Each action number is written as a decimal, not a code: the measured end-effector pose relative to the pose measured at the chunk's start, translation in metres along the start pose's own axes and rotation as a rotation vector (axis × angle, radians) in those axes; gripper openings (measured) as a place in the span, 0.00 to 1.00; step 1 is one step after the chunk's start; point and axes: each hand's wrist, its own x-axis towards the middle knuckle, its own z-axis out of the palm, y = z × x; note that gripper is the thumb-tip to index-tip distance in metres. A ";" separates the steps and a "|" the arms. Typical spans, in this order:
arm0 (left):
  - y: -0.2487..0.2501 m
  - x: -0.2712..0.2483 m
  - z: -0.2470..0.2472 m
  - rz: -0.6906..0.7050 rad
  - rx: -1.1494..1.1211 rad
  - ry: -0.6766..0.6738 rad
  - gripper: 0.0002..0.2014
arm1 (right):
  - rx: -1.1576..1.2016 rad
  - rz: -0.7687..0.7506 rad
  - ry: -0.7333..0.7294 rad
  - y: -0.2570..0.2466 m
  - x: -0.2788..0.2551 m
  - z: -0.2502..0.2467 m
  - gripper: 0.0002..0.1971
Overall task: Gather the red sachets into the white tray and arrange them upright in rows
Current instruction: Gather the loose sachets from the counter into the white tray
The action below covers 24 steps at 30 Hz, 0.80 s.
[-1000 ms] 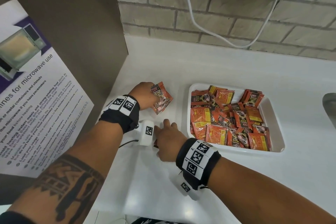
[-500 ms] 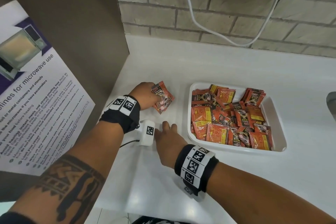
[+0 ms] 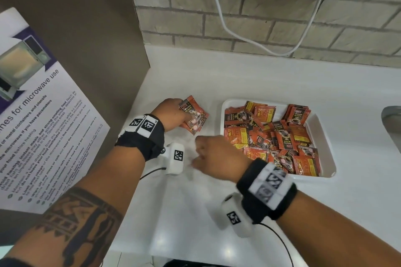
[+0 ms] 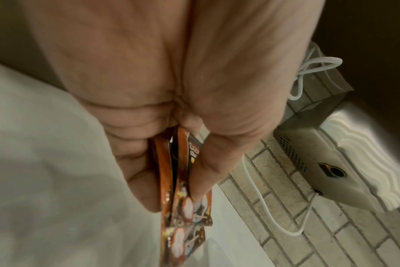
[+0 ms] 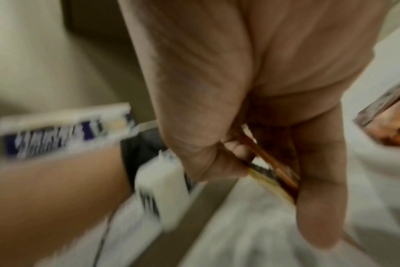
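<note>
Red sachets (image 3: 193, 115) are being held as a small stack in my left hand (image 3: 171, 114), thumb on one face and fingers on the other, standing on edge on the white counter (image 3: 260, 80) just left of the tray (image 3: 323, 134). From the left wrist, the stack (image 4: 183, 207) is showing at least two packets pressed flat together, their lower edges not quite level. My right hand (image 3: 213, 155) is hovering low between the stack and the tray; the right wrist view, though blurred, is showing it curled around a thin red and yellow packet (image 5: 272, 173), probably one more sachet. Most of the other sachets (image 3: 271, 136) are lying in the tray already, loose and overlapping, a few leaning at the far rim, none yet in rows.

I am judging the step in hand to be squaring up a bundle before it goes into the tray. To do it well, I am aiming to slide the right hand's packet against the stack face to face, tap the lower edges on the counter until they are level, and keep the pinch near the middle so the packets are not fanning out. The loose heap is likely needing to be pushed aside first, or an upright row will be tipping over
</note>
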 end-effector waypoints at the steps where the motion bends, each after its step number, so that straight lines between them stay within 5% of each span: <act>1: 0.001 0.001 0.003 -0.003 -0.020 -0.005 0.16 | 0.121 0.029 0.031 0.004 -0.009 -0.017 0.13; 4: 0.004 0.004 0.021 0.001 -0.054 -0.043 0.22 | 0.210 0.126 0.198 0.031 -0.030 -0.060 0.14; 7: 0.020 -0.005 0.047 0.067 0.017 -0.081 0.15 | 0.058 0.226 0.331 0.065 -0.033 -0.077 0.13; 12: 0.029 -0.006 0.091 0.181 0.146 -0.063 0.16 | -0.020 0.278 0.350 0.103 -0.024 -0.054 0.07; 17: 0.029 -0.006 0.109 0.229 0.264 -0.021 0.32 | 0.162 0.287 0.289 0.115 -0.037 -0.056 0.29; 19: 0.028 -0.006 0.112 0.237 0.262 0.022 0.34 | 0.209 0.322 0.411 0.131 -0.045 -0.065 0.25; 22: 0.026 -0.008 0.113 0.243 0.242 -0.003 0.34 | 0.153 0.523 0.721 0.171 -0.059 -0.085 0.21; 24: 0.024 -0.007 0.113 0.213 0.215 -0.012 0.36 | 0.130 0.755 0.751 0.201 -0.069 -0.092 0.26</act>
